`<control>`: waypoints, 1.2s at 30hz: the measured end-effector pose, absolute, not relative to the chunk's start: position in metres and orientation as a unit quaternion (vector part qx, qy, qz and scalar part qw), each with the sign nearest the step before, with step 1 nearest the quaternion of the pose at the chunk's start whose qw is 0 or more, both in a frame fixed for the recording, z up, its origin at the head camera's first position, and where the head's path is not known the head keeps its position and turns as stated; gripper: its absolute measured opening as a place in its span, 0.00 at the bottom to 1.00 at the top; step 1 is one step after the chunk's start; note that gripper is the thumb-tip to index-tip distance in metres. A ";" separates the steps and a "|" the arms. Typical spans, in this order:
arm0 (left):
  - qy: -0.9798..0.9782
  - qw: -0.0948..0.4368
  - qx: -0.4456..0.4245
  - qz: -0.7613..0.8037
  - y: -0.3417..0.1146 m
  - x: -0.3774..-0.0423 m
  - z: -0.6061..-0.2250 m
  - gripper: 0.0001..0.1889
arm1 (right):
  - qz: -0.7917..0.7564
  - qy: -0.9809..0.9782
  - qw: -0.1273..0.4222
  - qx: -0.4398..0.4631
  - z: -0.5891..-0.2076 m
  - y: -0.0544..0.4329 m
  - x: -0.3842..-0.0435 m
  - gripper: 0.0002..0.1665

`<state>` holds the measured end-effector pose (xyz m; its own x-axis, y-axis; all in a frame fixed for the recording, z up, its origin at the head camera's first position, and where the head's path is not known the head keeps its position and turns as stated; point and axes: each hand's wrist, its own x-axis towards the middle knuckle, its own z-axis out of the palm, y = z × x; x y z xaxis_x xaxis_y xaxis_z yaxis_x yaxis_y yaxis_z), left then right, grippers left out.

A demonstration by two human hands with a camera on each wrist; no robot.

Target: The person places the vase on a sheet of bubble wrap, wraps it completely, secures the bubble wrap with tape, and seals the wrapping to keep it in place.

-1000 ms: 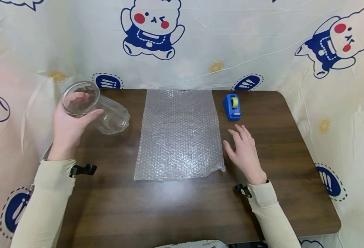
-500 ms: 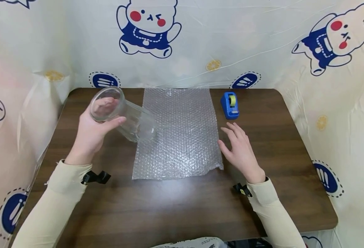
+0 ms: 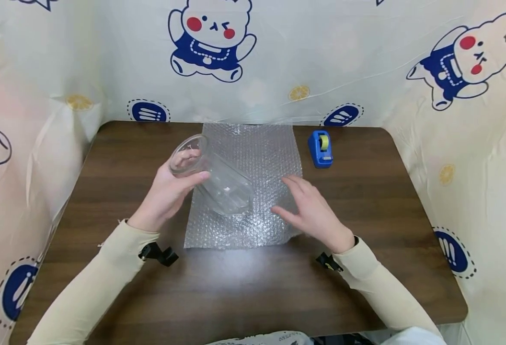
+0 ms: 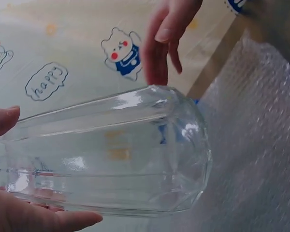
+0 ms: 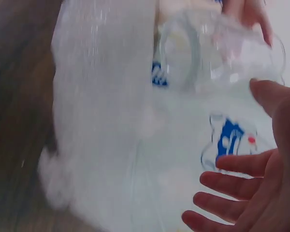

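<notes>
A clear glass vase [image 3: 229,189] with flat sides lies tilted in the air over a sheet of bubble wrap [image 3: 274,148]. My left hand [image 3: 164,194] grips it near the round rim, with thumb and fingers curled round the glass. In the left wrist view the vase [image 4: 116,154] spans the frame, its base towards the bubble wrap [image 4: 261,140]. My right hand [image 3: 315,213] hovers over the sheet's right side, fingers spread and apart from the vase. The right wrist view shows the right hand [image 5: 261,179] with nothing in it.
A blue tape dispenser [image 3: 320,154] with a yellowish roll stands at the back right of the brown wooden table [image 3: 253,297]. Printed curtain sheeting [image 3: 270,57] hangs close behind the table and at both sides. Something white [image 3: 266,338] shows at the front edge.
My left hand has carried the vase rightwards from the table's left side to over the bubble wrap. My right hand has moved left, towards the vase.
</notes>
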<state>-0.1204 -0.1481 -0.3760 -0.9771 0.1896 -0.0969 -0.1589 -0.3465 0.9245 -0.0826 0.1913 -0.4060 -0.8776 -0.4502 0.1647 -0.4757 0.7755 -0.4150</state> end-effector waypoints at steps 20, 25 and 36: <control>0.455 0.165 0.036 0.874 -0.105 -0.106 -0.397 0.22 | 0.358 -0.907 -0.081 0.208 -0.416 0.163 -0.080 0.73; 0.464 0.202 0.039 0.862 -0.109 -0.105 -0.400 0.32 | 0.358 -0.906 -0.063 0.218 -0.416 0.167 -0.077 0.70; 0.727 0.122 0.192 0.648 -0.146 -0.124 -0.391 0.64 | 0.311 -0.918 -0.007 0.245 -0.416 0.180 -0.082 0.64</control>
<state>-0.1241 -0.1460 -0.3906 -0.8967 0.4371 0.0705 0.1201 0.0869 0.9889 -0.0818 0.1800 -0.4165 -0.8797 -0.4547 0.1391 -0.4458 0.6869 -0.5739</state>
